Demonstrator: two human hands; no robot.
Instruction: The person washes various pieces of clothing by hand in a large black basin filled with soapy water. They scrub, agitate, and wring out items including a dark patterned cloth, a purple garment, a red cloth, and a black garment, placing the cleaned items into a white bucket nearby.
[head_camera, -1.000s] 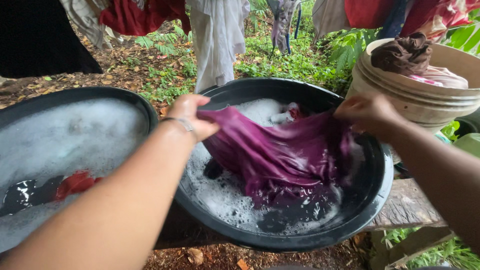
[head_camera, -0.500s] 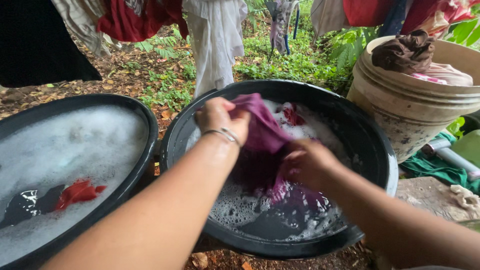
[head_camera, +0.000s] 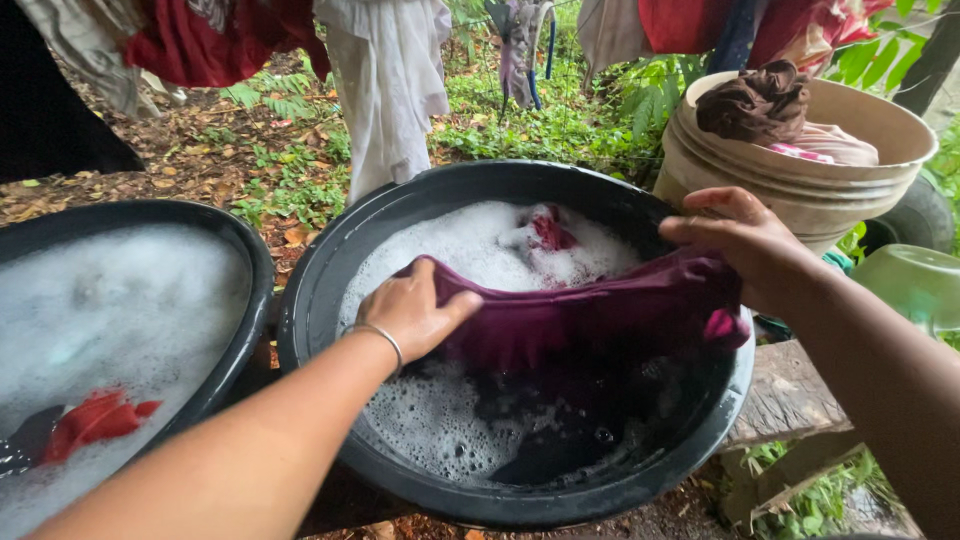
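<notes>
A wet purple garment (head_camera: 590, 315) is stretched across a black wash basin (head_camera: 330, 270) full of soapy water. My left hand (head_camera: 415, 315), with a thin bangle at the wrist, grips the garment's left end over the suds. The garment's right end is pinched in my right hand (head_camera: 745, 245) above the basin's right rim. A red cloth (head_camera: 550, 232) pokes out of the foam at the far side of the basin.
A second black basin (head_camera: 245, 250) of foam with a red cloth (head_camera: 95, 420) sits at the left. A beige bucket (head_camera: 800, 190) holding brown and pink clothes stands at the back right. Clothes hang overhead. A wooden bench (head_camera: 790, 400) and a green bowl (head_camera: 915, 285) lie right.
My hands were bunched together rubbing the garment half a second ago. They have now moved apart, pulling the purple garment out wide across the basin.
</notes>
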